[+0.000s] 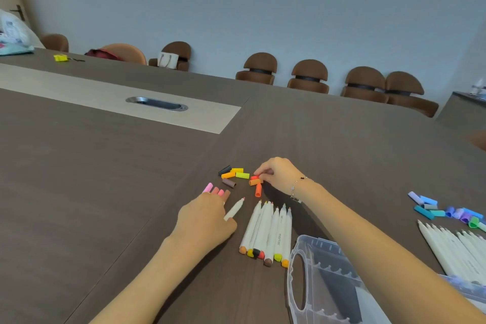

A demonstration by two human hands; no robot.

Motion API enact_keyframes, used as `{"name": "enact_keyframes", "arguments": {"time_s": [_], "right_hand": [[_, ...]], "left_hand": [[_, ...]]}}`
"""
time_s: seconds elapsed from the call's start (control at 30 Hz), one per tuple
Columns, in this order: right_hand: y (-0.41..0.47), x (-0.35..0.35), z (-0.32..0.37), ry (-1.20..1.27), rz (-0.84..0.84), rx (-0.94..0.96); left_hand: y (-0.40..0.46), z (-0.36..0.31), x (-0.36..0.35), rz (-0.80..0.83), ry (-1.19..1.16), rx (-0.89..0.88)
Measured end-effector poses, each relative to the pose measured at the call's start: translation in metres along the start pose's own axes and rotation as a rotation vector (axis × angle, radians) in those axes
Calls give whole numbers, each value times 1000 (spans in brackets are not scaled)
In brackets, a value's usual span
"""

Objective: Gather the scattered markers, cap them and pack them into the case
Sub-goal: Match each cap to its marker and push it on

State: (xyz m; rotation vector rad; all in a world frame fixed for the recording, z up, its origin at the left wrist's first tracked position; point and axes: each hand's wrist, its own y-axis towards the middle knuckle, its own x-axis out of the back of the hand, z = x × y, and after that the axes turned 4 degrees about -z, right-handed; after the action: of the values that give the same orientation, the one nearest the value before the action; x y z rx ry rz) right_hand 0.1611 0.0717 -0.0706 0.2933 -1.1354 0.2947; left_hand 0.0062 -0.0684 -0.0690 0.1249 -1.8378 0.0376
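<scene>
Marker (pixel 234 210): uncapped, gripped in left hand (pixel 207 221), tip pointing at the caps, seemingly ready for capping.
Caps (pixel 234 174): warm colours, loose cluster mid-table; right hand (pixel 278 173) pinches a red cap (pixel 254 178), likely the match.
Marker row (pixel 268 231): uncapped, side by side just beside the case (pixel 323 281) at the near edge.
Blue caps (pixel 444 210): right edge, sorted apart.

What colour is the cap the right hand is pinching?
Red-orange; the right hand pinches the cap among the loose caps, head view.
</scene>
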Motion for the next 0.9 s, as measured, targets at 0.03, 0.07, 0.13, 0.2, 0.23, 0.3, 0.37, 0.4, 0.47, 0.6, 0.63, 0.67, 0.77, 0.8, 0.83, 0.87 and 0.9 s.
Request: {"name": "enact_keyframes", "arguments": {"time_s": [0.03, 0.07, 0.13, 0.2, 0.23, 0.3, 0.37, 0.4, 0.47, 0.6, 0.63, 0.67, 0.77, 0.8, 0.83, 0.87, 0.9], "right_hand": [[-1, -1, 0, 4, -31, 16], [-3, -1, -1, 21, -76, 35], [-9, 1, -2, 61, -124, 82], [-16, 4, -3, 30, -48, 164], [-19, 4, -3, -31, 2, 205], [-24, 5, -2, -157, 47, 249], [-29, 6, -1, -197, 43, 232], [-31, 7, 0, -197, 37, 217], [-36, 8, 1, -151, 30, 174], [-50, 21, 11, 58, -12, 110], [-55, 25, 15, 112, -26, 113], [-60, 30, 19, 177, -39, 114], [-73, 37, 29, 432, -38, 27], [-76, 36, 30, 503, -24, -20], [-78, 36, 32, 545, -17, -67], [-79, 35, 33, 566, -14, -111], [-80, 34, 35, 580, -13, -150]], "left_hand": [[0, 4, 1, 9, -57, 24], [1, 8, 1, 20, -151, 57], [3, 14, 6, 61, -381, 124], [7, 19, 14, 89, -552, 148], [7, 20, 19, 106, -611, 150], [6, 21, 28, 163, -684, 152], [3, 20, 34, 236, -742, 136], [2, 20, 35, 262, -770, 126], [0, 21, 38, 294, -805, 109], [2, 25, 36, 384, -968, 102], [4, 27, 34, 400, -994, 114], [6, 29, 32, 420, -1005, 123], [8, 29, 30, 470, -1018, 127], [8, 28, 30, 479, -1031, 129], [8, 27, 30, 490, -1043, 126], [7, 26, 31, 498, -1047, 121], [6, 26, 31, 503, -1045, 115]]}}
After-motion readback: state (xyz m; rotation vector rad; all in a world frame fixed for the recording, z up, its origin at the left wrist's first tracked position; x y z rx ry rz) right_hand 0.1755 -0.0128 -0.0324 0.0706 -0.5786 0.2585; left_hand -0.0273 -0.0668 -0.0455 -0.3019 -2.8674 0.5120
